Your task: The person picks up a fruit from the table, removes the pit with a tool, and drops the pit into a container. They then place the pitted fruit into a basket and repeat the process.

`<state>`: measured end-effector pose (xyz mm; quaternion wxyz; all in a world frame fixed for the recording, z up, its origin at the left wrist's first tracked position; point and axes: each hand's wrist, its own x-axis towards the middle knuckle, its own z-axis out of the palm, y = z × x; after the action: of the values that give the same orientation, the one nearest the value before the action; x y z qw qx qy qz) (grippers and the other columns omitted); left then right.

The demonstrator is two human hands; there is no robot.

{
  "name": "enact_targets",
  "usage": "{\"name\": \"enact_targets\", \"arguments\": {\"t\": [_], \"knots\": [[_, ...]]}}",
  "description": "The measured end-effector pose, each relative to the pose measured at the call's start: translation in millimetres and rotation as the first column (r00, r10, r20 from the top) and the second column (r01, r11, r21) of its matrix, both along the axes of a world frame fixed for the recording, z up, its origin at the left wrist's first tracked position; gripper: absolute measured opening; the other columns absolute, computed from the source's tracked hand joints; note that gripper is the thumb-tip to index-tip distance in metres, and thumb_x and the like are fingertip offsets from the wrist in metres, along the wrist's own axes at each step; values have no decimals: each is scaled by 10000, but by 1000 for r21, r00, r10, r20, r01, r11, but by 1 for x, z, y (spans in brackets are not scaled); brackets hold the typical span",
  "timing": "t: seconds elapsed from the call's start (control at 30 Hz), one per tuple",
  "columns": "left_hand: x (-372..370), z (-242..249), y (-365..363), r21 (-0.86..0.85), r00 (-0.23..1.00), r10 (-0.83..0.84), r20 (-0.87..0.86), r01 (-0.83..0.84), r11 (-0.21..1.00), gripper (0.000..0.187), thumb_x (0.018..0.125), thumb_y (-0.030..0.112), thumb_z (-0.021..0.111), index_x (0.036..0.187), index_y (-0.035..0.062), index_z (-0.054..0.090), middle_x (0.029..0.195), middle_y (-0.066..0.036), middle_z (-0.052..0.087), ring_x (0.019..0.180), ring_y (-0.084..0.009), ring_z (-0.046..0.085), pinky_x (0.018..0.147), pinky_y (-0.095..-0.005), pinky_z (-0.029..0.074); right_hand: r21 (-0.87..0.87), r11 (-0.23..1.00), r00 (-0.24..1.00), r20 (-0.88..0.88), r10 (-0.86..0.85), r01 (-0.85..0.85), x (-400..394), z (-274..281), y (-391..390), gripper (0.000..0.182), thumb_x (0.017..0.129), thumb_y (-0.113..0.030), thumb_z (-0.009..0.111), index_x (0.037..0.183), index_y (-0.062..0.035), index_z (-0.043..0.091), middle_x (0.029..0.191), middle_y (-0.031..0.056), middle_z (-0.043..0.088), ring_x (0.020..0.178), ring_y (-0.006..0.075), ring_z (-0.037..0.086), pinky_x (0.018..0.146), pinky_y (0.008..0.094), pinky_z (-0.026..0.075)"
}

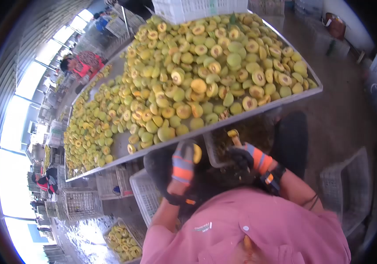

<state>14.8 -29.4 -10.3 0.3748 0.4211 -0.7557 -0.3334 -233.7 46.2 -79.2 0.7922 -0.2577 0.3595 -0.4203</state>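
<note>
My left hand (184, 159), in a grey and orange glove with dark fingers, is closed around a yellow stone-fruit half (197, 153) near the tray's front edge. To its right, my right hand (246, 157), gloved alike, is closed around a short tan stick-like tool (236, 139) with a yellow end pointing up; I cannot tell its exact kind. Both hands are above my lap, apart from each other. Beyond them, yellow-green fruit halves (184, 94) with brown centres are heaped on a metal-rimmed table (259, 107).
A white crate (199, 12) stands behind the heap. Below my hands sit a bin (212, 152) and a white basket (145, 193). A fruit-filled crate (122, 241) is on the floor at lower left, a grey crate (347, 189) at right. Other people (85, 65) are at left.
</note>
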Motion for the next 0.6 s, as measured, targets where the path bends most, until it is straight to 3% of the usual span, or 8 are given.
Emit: {"name": "enact_targets", "arguments": {"t": [0.07, 0.13, 0.17, 0.2, 0.27, 0.37, 0.47, 0.6], "knots": [[45, 17, -4, -25, 943, 333, -27, -333, 942, 210, 950, 87, 507, 1097, -35, 595, 956, -98, 634, 897, -171, 562, 813, -299, 463, 183, 982, 854, -502, 134, -47, 12, 15, -8, 252, 860, -267, 683, 900, -20, 651, 646, 31, 601, 502, 122, 537, 439, 282, 418], [92, 36, -1, 77, 863, 501, -62, -496, 865, 263, 959, 150, 525, 1151, -8, 608, 1025, -131, 649, 917, -206, 602, 826, -323, 483, -57, 990, 767, -627, -134, 127, 33, -46, -6, 265, 822, -262, 722, 841, -7, 653, 634, 40, 596, 480, 123, 525, 424, 301, 406], [114, 40, 0, 125, 800, 596, -68, -586, 801, 285, 944, 181, 548, 1162, 9, 612, 1030, -148, 652, 927, -236, 614, 833, -342, 484, 70, 984, 858, -502, -109, 166, 32, -23, -8, 282, 816, -267, 735, 794, -7, 628, 603, 38, 573, 453, 126, 506, 413, 316, 392], [140, 37, -1, -10, 740, 645, 190, -656, 755, 306, 929, 202, 566, 1170, 21, 613, 1038, -164, 651, 939, -270, 618, 843, -361, 483, 105, 957, 793, -588, -160, 270, 35, -19, -15, 271, 820, -260, 733, 782, -20, 613, 588, 33, 560, 435, 121, 489, 406, 306, 378], [182, 20, 3, -320, 413, 676, 610, -653, 687, 352, 897, 245, 600, 1187, 46, 614, 1055, -194, 648, 962, -338, 626, 863, -400, 482, 166, 927, 774, -610, -172, 336, 34, -17, -18, 257, 828, -250, 728, 774, -40, 590, 574, 26, 545, 417, 113, 470, 398, 290, 357], [177, 12, -3, -634, 273, 740, 615, -387, 670, 403, 858, 280, 630, 1201, 69, 615, 1087, -209, 642, 1011, -395, 606, 898, -431, 469, 193, 948, 869, -476, -134, 252, 34, -16, -18, 234, 837, -241, 722, 794, -61, 579, 573, 19, 539, 416, 108, 462, 394, 276, 342], [106, 26, -39, -241, 698, 560, 447, -509, 826, 397, 847, 270, 646, 1162, 29, 623, 1109, -182, 624, 1061, -346, 582, 921, -410, 455, 100, 971, 875, -462, -146, 215, 41, -18, -16, 203, 842, -232, 718, 819, -76, 591, 580, 11, 544, 417, 102, 460, 390, 265, 336], [-4, 26, -94, -166, 796, 272, 541, -215, 962, 438, 864, 344, 640, 1178, 41, 617, 1156, -164, 638, 1074, -322, 596, 915, -374, 467, 85, 969, 909, -375, -184, 231, 30, -7, -15, 172, 843, -227, 715, 862, -86, 619, 618, 1, 564, 432, 89, 470, 394, 255, 341]]}}
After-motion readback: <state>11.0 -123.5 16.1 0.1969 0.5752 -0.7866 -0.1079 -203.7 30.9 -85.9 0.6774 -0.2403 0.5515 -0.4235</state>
